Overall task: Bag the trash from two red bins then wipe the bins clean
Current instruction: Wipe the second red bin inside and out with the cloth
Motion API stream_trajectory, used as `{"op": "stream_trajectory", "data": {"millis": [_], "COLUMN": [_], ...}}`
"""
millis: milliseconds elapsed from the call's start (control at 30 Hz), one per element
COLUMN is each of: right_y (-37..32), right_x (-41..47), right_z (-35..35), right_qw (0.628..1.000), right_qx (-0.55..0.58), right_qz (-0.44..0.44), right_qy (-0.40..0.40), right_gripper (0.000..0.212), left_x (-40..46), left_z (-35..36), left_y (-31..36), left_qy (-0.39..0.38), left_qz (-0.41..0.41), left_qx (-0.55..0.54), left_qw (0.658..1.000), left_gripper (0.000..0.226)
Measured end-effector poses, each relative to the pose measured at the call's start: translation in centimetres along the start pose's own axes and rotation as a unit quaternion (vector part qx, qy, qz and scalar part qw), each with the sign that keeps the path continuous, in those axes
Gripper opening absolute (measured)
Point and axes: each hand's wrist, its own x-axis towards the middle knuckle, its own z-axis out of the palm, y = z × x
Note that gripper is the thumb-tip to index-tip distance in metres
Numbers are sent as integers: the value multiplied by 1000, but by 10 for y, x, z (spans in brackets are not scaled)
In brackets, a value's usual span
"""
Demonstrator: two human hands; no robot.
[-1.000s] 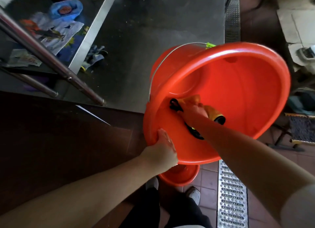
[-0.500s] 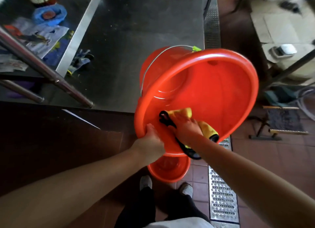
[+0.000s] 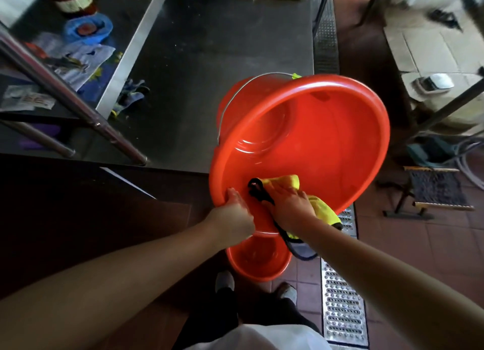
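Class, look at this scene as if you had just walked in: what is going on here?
A person is wiping out a red bin. The left hand grips its near rim and holds it tilted toward the camera, while the right hand presses a yellow cloth against the inside wall. A second red bin stands on the floor below, by the person's feet.

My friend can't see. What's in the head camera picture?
The left hand holds a tilted red bin by its rim while the right hand presses a yellow cloth inside it. A second bin sits on the floor below.
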Motion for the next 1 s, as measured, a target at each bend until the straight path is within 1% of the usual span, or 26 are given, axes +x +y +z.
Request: {"op": "stream_trajectory", "data": {"millis": [100, 167, 233, 300, 400, 500, 533, 600, 633, 700, 800, 867, 1000], "right_y": [0, 1, 3, 4, 4, 3, 2, -1, -2, -6, -9, -10, -11], "right_x": [34, 58, 83, 105, 131, 145, 146, 139, 130, 106, 62, 33, -10], "right_z": [5, 8, 8, 7, 6, 2, -1, -6, -9, -15, -27, -35, -45], "right_qw": [1000, 1000, 1000, 1000, 1000, 1000, 1000, 999, 999, 998, 995, 997, 999], "right_qx": [15, 27, 25, 18, 11, 2, 3, 17, 27, 54, 77, 57, 13], "right_qz": [5, 9, 11, 14, 22, 20, 19, 15, 13, 14, 16, 3, -37], "right_qy": [7, 7, 13, 13, 2, -9, -15, -28, -32, -43, -65, -48, -16], "right_gripper": [55, 53, 52, 51, 51, 51, 51, 49, 48, 45, 42, 40, 46], "left_x": [0, -1, -2, -2, 0, -2, -2, 1, 3, 6, 6, 6, 7], "left_z": [-5, -7, -10, -11, -12, -14, -14, -14, -13, -13, -13, -11, -6], "left_y": [2, 4, 1, -2, -2, -11, -14, -18, -19, -24, -31, -33, -37], "left_qy": [-1, -25, -45, -33, -22, -32, -22, -11, -14, -23, -13, -13, -2], "left_qz": [-10, -5, -18, -28, -11, -13, -20, 1, 22, 38, 40, 36, 22], "left_qx": [11, 11, 13, 20, 34, 8, -1, -27, -62, -116, -105, -112, -132], "left_qw": [1000, 1000, 999, 999, 999, 999, 1000, 1000, 998, 992, 994, 993, 991], "left_gripper": [43, 41, 41, 42, 42, 43, 43, 41, 39, 39, 46, 44, 59]}}
